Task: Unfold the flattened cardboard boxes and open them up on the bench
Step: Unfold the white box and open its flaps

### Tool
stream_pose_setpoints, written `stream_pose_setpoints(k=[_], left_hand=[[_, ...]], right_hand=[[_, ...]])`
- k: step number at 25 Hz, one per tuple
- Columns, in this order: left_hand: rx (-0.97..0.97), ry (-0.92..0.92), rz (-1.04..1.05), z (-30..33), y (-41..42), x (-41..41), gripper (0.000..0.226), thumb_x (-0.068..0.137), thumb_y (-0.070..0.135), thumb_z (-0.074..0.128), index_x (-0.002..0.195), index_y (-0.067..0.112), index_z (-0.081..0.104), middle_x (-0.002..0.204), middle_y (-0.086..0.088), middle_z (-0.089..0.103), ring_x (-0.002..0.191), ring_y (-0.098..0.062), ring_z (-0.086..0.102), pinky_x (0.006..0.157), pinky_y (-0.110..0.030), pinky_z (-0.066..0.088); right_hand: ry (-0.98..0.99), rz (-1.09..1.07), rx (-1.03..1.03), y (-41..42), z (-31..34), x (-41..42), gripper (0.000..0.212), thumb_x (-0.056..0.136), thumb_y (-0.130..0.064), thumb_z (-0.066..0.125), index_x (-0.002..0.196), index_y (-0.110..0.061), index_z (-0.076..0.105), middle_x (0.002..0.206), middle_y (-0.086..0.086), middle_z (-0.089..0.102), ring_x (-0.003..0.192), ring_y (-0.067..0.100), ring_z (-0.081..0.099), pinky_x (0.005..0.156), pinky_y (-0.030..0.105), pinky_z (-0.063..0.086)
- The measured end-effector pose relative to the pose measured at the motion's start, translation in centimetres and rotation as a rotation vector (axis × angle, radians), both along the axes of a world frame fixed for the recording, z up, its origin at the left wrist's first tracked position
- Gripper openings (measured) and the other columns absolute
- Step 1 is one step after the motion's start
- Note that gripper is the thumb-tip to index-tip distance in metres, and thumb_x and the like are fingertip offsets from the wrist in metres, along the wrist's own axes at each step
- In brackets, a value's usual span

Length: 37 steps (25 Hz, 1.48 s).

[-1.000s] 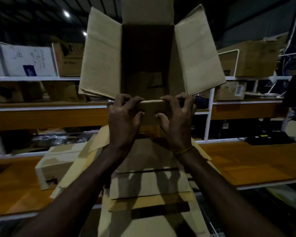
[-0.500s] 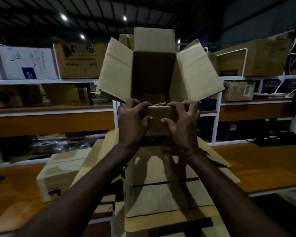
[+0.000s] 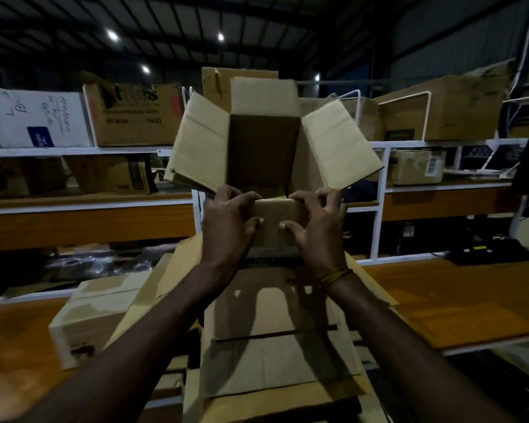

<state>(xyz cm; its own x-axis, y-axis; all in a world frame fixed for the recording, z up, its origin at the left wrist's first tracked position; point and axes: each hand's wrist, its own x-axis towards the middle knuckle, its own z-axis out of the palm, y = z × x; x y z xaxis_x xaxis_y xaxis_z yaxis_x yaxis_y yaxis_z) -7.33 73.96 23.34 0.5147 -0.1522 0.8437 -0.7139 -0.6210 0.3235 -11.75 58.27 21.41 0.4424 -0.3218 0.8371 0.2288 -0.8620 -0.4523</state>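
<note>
- Head view: my left hand point(image 3: 229, 221) and right hand point(image 3: 316, 222) both curl round the near flap of the opened brown cardboard box point(image 3: 264, 148), thumbs pinching it, box raised above the stack of flattened brown cardboard boxes point(image 3: 275, 346) on the orange wooden bench point(image 3: 458, 300).
- I judge this box unfolded, side flaps spread left and right; next I must set it on the bench, which calls for a free spot.
</note>
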Motion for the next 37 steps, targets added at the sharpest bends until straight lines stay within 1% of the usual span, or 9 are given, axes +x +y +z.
stream_pose_setpoints(k=[4, 8, 13, 16, 19, 23, 27, 32, 37], left_hand=[[-0.001, 0.074, -0.015, 0.5, 0.4, -0.6, 0.041, 0.075, 0.018, 0.082, 0.114, 0.025, 0.071, 0.107, 0.002, 0.055, 0.097, -0.016, 0.054, 0.079, -0.031, 0.051], [0.060, 0.166, 0.010, 1.9, 0.8, -0.6, 0.038, 0.080, 0.019, 0.078, 0.116, 0.024, 0.069, 0.109, 0.004, 0.053, 0.095, -0.008, 0.049, 0.072, -0.013, 0.037], [0.083, 0.267, 0.036, 3.4, -0.2, 0.5, 0.026, 0.092, 0.020, 0.066, 0.117, 0.017, 0.069, 0.109, 0.002, 0.064, 0.088, -0.003, 0.050, 0.068, -0.014, 0.042], [0.088, 0.350, 0.061, 3.4, -0.7, 1.5, 0.023, 0.094, 0.021, 0.063, 0.114, 0.015, 0.071, 0.116, -0.004, 0.069, 0.091, -0.007, 0.056, 0.078, -0.029, 0.055], [0.109, 0.424, 0.060, 3.0, -1.0, 2.2, 0.021, 0.094, 0.022, 0.062, 0.112, 0.015, 0.071, 0.114, -0.005, 0.070, 0.095, -0.013, 0.064, 0.086, -0.038, 0.058], [0.103, 0.463, 0.031, 3.1, -0.9, 2.2, 0.022, 0.095, 0.022, 0.061, 0.114, 0.014, 0.069, 0.115, -0.004, 0.068, 0.094, -0.013, 0.064, 0.083, -0.037, 0.059], [0.110, 0.465, -0.003, 2.9, -0.5, 1.7, 0.020, 0.096, 0.022, 0.060, 0.113, 0.015, 0.068, 0.113, -0.001, 0.065, 0.088, -0.007, 0.058, 0.068, -0.020, 0.053], [0.066, 0.481, -0.037, 4.0, -0.4, 1.7, 0.020, 0.097, 0.022, 0.059, 0.113, 0.014, 0.067, 0.100, 0.004, 0.059, 0.088, -0.010, 0.062, 0.076, -0.030, 0.058], [0.132, 0.544, 0.017, 3.1, -0.9, 4.9, 0.019, 0.094, 0.025, 0.063, 0.104, 0.012, 0.071, 0.101, -0.003, 0.070, 0.091, -0.017, 0.067, 0.085, -0.041, 0.058]], right_hand=[[0.075, 0.006, -0.042, -0.2, 0.7, -0.4, 0.049, 0.072, -0.022, 0.083, 0.115, -0.031, 0.061, 0.124, 0.002, 0.035, 0.114, 0.019, 0.035, 0.097, 0.036, 0.044], [0.181, 0.023, -0.068, -0.3, 2.1, -0.6, 0.049, 0.073, -0.024, 0.082, 0.116, -0.030, 0.060, 0.125, 0.004, 0.034, 0.112, 0.020, 0.033, 0.093, 0.031, 0.038], [0.340, 0.032, -0.087, -0.8, 3.9, 0.6, 0.050, 0.073, -0.030, 0.082, 0.117, -0.027, 0.059, 0.129, 0.007, 0.035, 0.117, 0.027, 0.036, 0.098, 0.038, 0.040], [0.461, 0.034, -0.084, -1.2, 4.2, 1.8, 0.055, 0.070, -0.033, 0.084, 0.119, -0.026, 0.060, 0.131, 0.010, 0.036, 0.121, 0.033, 0.036, 0.102, 0.041, 0.040], [0.527, 0.036, -0.079, -1.5, 4.0, 2.3, 0.054, 0.071, -0.032, 0.085, 0.118, -0.027, 0.059, 0.132, 0.009, 0.035, 0.123, 0.034, 0.035, 0.099, 0.042, 0.041], [0.558, 0.033, -0.088, -1.6, 4.4, 2.0, 0.055, 0.072, -0.031, 0.084, 0.121, -0.026, 0.058, 0.135, 0.009, 0.034, 0.126, 0.034, 0.034, 0.101, 0.044, 0.042], [0.569, 0.033, -0.109, -1.5, 4.4, 1.1, 0.054, 0.073, -0.032, 0.083, 0.120, -0.028, 0.057, 0.135, 0.008, 0.033, 0.126, 0.032, 0.034, 0.101, 0.043, 0.042], [0.591, 0.055, -0.103, -1.7, 5.8, 1.6, 0.055, 0.072, -0.033, 0.084, 0.120, -0.028, 0.058, 0.135, 0.009, 0.034, 0.126, 0.033, 0.037, 0.100, 0.044, 0.045], [0.655, 0.087, -0.057, -2.3, 4.7, 4.5, 0.059, 0.069, -0.036, 0.086, 0.122, -0.027, 0.061, 0.135, 0.011, 0.040, 0.124, 0.033, 0.042, 0.102, 0.043, 0.044]])
